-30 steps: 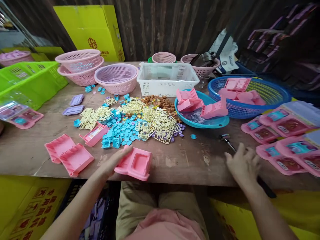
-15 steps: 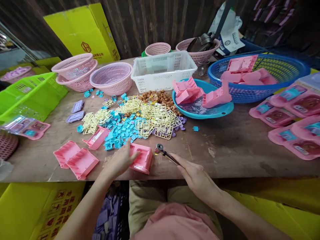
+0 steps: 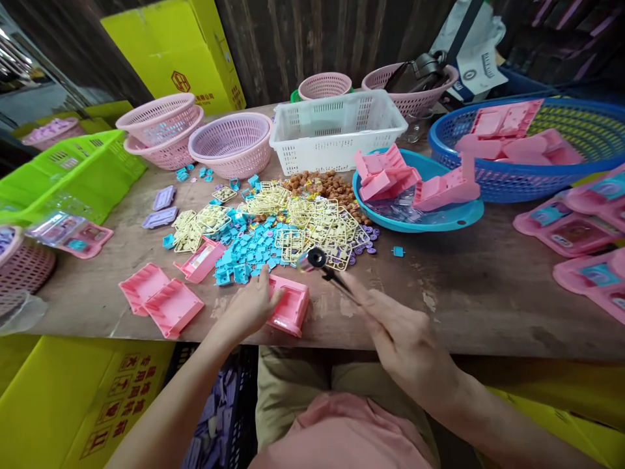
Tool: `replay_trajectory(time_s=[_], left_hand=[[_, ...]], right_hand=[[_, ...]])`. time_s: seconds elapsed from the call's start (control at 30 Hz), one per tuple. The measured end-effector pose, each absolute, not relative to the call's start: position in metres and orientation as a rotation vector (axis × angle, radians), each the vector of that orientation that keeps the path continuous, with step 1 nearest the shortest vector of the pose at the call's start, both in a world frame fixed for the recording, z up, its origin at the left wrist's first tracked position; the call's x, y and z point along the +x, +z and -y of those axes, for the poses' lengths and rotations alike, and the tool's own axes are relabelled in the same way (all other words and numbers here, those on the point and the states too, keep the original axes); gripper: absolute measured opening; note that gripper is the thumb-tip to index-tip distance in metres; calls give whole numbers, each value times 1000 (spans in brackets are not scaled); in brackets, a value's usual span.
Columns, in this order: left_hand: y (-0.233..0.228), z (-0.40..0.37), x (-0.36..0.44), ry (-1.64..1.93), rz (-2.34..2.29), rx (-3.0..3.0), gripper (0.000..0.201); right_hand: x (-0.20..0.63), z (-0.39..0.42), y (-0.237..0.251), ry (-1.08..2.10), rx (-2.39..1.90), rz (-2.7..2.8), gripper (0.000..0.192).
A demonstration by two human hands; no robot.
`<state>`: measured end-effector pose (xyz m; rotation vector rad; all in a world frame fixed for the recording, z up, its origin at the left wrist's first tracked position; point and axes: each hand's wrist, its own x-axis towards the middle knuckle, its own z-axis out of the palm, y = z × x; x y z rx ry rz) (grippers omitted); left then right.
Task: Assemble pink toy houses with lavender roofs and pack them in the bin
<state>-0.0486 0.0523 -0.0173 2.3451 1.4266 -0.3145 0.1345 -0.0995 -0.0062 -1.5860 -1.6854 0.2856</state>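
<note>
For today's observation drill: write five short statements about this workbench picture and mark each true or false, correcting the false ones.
1. The left hand rests on a pink part. True.
2. The right hand holds a slim tool. True.
3. The white basket is full of pink parts. False: it looks empty; pink parts lie in the blue basket.
4. The tool's tip touches the teal dish. False: it is over the yellow frames.
5. Small blue pieces lie loose on the table. True.
</note>
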Motion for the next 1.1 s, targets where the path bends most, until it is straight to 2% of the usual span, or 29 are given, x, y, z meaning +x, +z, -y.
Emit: replay_trajectory(time_s=[0.13,0.3,0.47,0.6,0.7,0.8,0.87,0.93,1.03,1.1], left_hand=[[-17,-53,-47,-365,-1405,2352,54],[-14,-53,-45,-413,-1472,2346,57],[-12,-49,-44,-392,-1436,2411,55],[-18,-53,-49,-343,-1418,2410,58],[-16,-70,-58,-350,-1057,2457,67],[-2,-86,-68,-417,-471,2618,56],[5,-87,-75,-395,-295,2734,56],[3,-76,-79,-250,-456,2831,63],[-19,-50,-83,124,-1191,2831,78],[-37,-36,-85,225,-1529,2741,90]], right_hand=[[128,112,-5,161,-1487,1720,62],[127,112,-31,441,-1674,1872,55],[123,116,-26,356,-1506,1879,53],[117,118,-27,471,-1572,2073,48],[123,113,-25,435,-1558,1841,48],[135,106,-23,358,-1586,1636,46],[138,104,-28,390,-1646,1625,45],[136,102,-38,463,-1693,1654,45],[127,98,-51,543,-1746,1685,47],[119,94,-50,551,-1758,1712,47]])
